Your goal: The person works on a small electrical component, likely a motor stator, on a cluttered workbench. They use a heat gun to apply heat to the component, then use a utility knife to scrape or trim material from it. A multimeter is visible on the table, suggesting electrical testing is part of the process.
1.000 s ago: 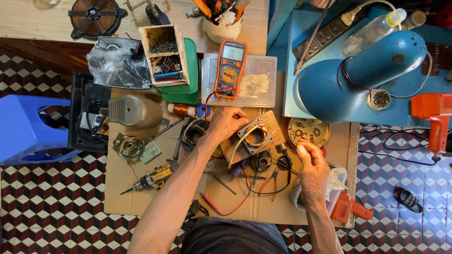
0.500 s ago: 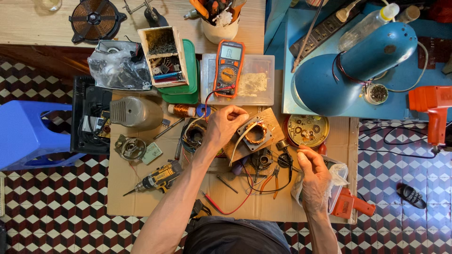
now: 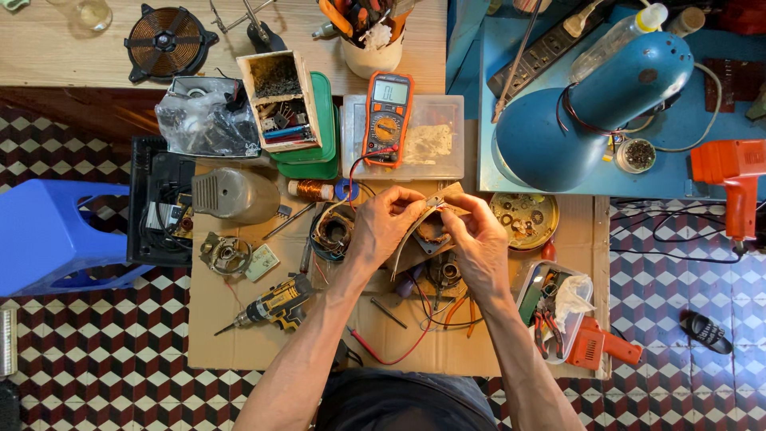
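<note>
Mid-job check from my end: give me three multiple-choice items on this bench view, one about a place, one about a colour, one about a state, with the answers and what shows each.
1. Where does the multimeter lie?
A. On the clear plastic box
B. On the blue stool
C. Inside the round tin

2. What colour is the big lamp shade?
A. Red
B. Blue
C. White

3. How is the small motor part held?
A. Lying untouched on the cardboard
B. By one hand only
C. Between both hands

Answers: 1 A, its orange body rests on the box lid. 2 B, the shade is plainly blue. 3 C, the left hand and right hand both have fingers on it, above the cardboard.
</note>
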